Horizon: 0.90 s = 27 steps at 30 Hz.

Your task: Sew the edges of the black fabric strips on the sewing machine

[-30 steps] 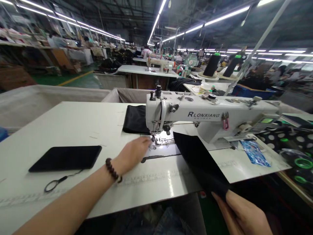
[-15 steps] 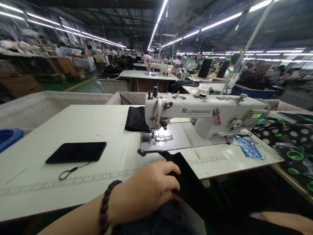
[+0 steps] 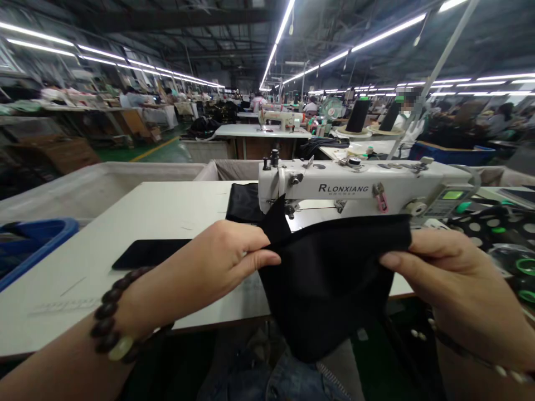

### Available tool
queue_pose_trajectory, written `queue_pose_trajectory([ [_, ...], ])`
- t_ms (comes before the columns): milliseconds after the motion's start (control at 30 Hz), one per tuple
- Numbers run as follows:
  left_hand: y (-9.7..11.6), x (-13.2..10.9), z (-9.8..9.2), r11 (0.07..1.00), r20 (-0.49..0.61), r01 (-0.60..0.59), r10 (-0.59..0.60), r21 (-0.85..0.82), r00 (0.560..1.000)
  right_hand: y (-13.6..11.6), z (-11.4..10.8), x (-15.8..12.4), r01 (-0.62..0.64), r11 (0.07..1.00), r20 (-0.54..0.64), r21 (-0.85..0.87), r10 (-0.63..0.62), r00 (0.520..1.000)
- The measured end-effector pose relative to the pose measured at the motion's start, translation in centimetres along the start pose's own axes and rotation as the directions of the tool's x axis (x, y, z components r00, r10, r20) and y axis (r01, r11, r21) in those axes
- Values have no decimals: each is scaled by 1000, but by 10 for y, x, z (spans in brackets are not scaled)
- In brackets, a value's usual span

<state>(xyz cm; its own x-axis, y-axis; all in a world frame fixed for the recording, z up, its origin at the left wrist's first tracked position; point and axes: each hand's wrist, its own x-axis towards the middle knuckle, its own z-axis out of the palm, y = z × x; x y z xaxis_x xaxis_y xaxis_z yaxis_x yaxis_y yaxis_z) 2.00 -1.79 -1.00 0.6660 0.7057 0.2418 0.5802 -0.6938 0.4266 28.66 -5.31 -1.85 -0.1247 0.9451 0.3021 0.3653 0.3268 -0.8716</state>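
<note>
Stretched between my two hands is a piece of black fabric (image 3: 326,278), raised in front of the sewing machine (image 3: 355,186). My left hand (image 3: 229,259) pinches its upper left corner between thumb and fingers, and a pointed flap sticks up there. At the upper right corner, my right hand (image 3: 451,273) grips the edge with the thumb on the near side. The lower part of the fabric hangs free above my lap. It hides the machine's needle area. Another folded black piece (image 3: 243,201) lies on the table left of the machine head.
A black phone (image 3: 146,253) lies on the white table (image 3: 179,206), partly behind my left forearm. A blue bin (image 3: 45,245) stands at the left. Polka-dot cloth (image 3: 501,225) and green-rimmed spools (image 3: 525,266) sit at the right. A co-worker (image 3: 407,114) is farther back.
The black fabric has come up from the table edge and lap to in front of the machine. My right hand has risen into view and holds its right corner; my left hand pinches the left.
</note>
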Motion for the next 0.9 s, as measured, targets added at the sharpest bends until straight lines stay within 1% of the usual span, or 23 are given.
queue_pose_trajectory([
  [33, -1, 0, -1, 1000, 4, 21, -21, -11, 1000, -1, 0, 0, 9, 1000, 4, 17, -9, 1000],
  [100, 1, -1, -6, 996, 43, 38, -35, -82, 998, -1, -1, 2, -10, 995, 60, 102, 4, 998],
  [200, 8, -3, -12, 970, 109, 3, 25, -244, 994, 5, 1, 8, -77, 977, 174, 201, 42, 984],
  [267, 12, -5, -13, 953, 106, -35, 70, -302, 992, 16, 6, 14, -79, 967, 212, 242, 27, 977],
  [367, 11, -8, -10, 941, 82, -80, 113, -328, 990, 38, 21, 26, -66, 953, 263, 296, -15, 965],
  [433, 5, -10, -8, 932, 83, -96, 133, -349, 988, 51, 34, 32, -104, 921, 355, 376, -39, 934],
  [500, -2, -13, -8, 925, 109, -88, 137, -369, 985, 58, 47, 37, -177, 866, 460, 467, -67, 885],
  [533, -6, -14, -8, 923, 122, -79, 135, -377, 983, 59, 53, 38, -215, 833, 494, 509, -78, 866],
  [567, -10, -16, -9, 924, 133, -71, 129, -377, 983, 59, 59, 40, -250, 802, 511, 542, -78, 856],
  [600, -14, -18, -10, 927, 138, -63, 122, -371, 983, 59, 64, 41, -282, 773, 509, 568, -61, 858],
  [667, -19, -22, -11, 935, 129, -56, 108, -349, 986, 58, 74, 42, -347, 716, 489, 605, 9, 872],
  [700, -21, -24, -11, 939, 121, -53, 100, -339, 988, 59, 78, 43, -383, 689, 487, 615, 50, 872],
  [767, -23, -27, -11, 942, 113, -49, 92, -332, 989, 62, 85, 45, -460, 646, 521, 609, 112, 846],
  [833, -24, -29, -12, 941, 114, -41, 84, -336, 990, 64, 89, 45, -490, 645, 554, 587, 121, 824],
  [867, -25, -30, -12, 941, 116, -35, 79, -336, 990, 63, 90, 45, -472, 669, 555, 575, 105, 825],
  [900, -26, -31, -13, 942, 115, -31, 73, -334, 991, 62, 89, 45, -420, 711, 533, 564, 75, 843],
])
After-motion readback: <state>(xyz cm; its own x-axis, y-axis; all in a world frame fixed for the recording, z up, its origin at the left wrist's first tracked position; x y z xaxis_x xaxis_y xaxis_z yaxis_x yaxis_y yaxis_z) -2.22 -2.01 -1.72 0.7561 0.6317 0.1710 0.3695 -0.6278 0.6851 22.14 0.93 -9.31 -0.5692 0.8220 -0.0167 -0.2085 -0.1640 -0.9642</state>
